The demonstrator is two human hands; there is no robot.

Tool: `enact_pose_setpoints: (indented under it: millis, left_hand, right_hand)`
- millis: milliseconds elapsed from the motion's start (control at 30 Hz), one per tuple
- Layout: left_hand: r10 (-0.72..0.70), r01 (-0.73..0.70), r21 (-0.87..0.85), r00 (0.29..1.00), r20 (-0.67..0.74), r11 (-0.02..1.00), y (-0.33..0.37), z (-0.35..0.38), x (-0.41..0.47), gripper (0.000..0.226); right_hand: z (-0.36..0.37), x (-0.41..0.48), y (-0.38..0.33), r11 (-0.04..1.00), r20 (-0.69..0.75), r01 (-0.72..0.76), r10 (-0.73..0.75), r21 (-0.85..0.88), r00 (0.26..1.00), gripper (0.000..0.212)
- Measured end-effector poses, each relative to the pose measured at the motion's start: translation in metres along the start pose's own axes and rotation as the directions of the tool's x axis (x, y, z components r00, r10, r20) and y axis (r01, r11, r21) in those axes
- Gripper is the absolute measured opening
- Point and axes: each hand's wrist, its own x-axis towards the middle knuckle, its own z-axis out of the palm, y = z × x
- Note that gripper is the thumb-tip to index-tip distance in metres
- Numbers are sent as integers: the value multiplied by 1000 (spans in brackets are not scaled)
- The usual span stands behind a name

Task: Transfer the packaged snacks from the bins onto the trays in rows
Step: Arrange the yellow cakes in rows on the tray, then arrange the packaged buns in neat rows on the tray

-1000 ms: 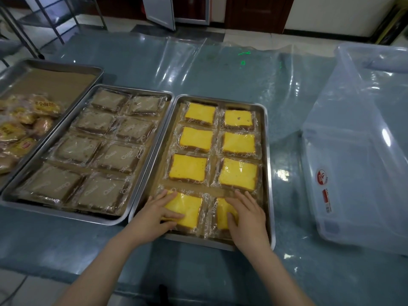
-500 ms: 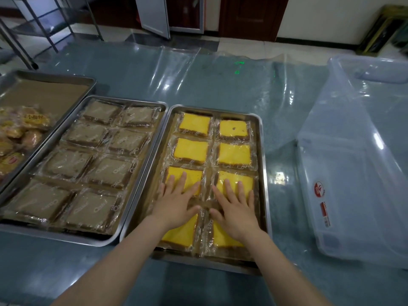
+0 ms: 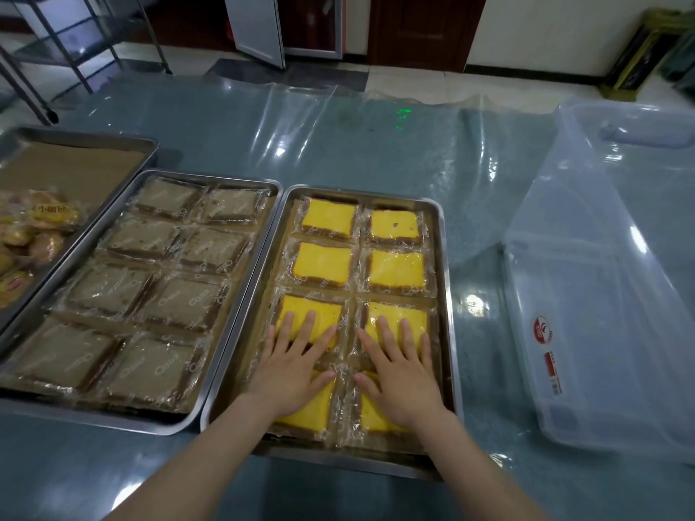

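Note:
A steel tray point(image 3: 447, 280) in front of me holds several wrapped yellow cake slices point(image 3: 323, 263) in two columns. My left hand point(image 3: 291, 364) lies flat with spread fingers over the left column, fingertips on the third slice, palm over the nearest one. My right hand point(image 3: 400, 370) lies flat the same way on the right column. Left of it, a second steel tray point(image 3: 263, 238) holds several wrapped brown slices point(image 3: 184, 302) in two columns. A clear plastic bin point(image 3: 601, 295) stands at the right; I see no snacks in it.
A third steel tray point(image 3: 124, 144) at the far left carries a paper liner and a pile of yellow snack bags point(image 3: 34, 235). Clear plastic film covers the blue-grey table point(image 3: 376, 144). A metal rack point(image 3: 75, 43) and doors stand beyond the table.
Both hands slid forward from the nearest row of yellow slices, fingers now reaching the third row. The camera view has come a little closer to the tray.

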Motion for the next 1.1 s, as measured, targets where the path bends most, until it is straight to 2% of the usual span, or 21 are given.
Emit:
enact_pose_setpoints:
  millis: [133, 267, 633, 833, 1100]
  left_hand:
    - [-14, 14, -1, 1000, -18, 1000, 0, -1, 0, 71]
    - [-30, 29, -30, 998, -53, 999, 0, -6, -4, 72]
    - [-42, 27, -57, 963, -265, 998, -49, -55, -39, 76]
    - [-93, 56, -104, 913, -397, 993, -136, -94, -78, 75]
    - [-181, 159, -88, 823, -539, 983, -294, -135, -188, 73]
  right_hand:
    - [-1, 2, -1, 1000, -20, -5, 5, 27, 1000, 68]
    - [-9, 3, -4, 998, -113, 2, 5, 68, 994, 64]
    - [-47, 28, -65, 976, -209, 151, -117, 156, 971, 60]
    - [-81, 58, -156, 957, -320, 252, -196, 146, 927, 54]
    - [-117, 99, -353, 900, -381, 412, -333, 145, 862, 47]
